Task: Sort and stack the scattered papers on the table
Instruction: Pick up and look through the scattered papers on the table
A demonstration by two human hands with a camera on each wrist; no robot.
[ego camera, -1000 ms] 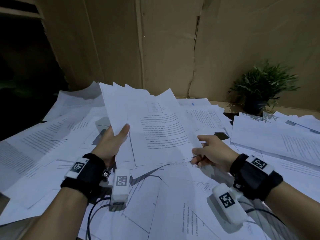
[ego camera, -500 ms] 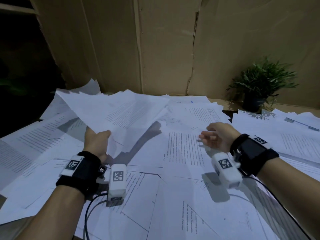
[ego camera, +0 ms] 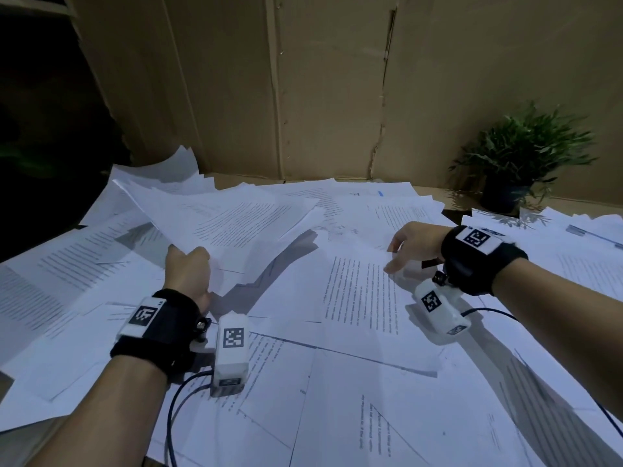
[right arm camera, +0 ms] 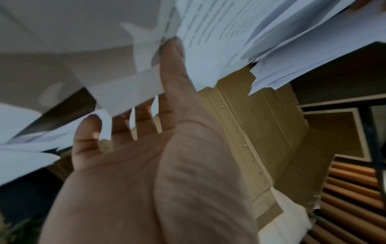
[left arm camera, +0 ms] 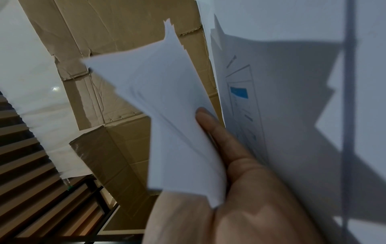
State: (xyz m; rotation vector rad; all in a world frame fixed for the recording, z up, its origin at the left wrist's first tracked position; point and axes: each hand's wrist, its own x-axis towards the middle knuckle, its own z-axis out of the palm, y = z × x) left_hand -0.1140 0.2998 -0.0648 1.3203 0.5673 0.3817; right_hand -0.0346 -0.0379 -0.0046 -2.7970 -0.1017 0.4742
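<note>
Creased brown cardboard panels [ego camera: 337,89] fill the upper frame as a back wall. A potted green plant [ego camera: 519,160] stands at right. Upper left lies dark; light is dim.

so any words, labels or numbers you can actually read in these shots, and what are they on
None can be read.
Scattered papers: printed paragraphs, too small and blurred to read.
Sheaf gripped by the left hand: lines of text, illegible.
Sheet with a blue block: blurred.
Wrist bands and camera units: black-and-white square code markers, no letters or numbers.
Plant pot: no label visible.
</note>
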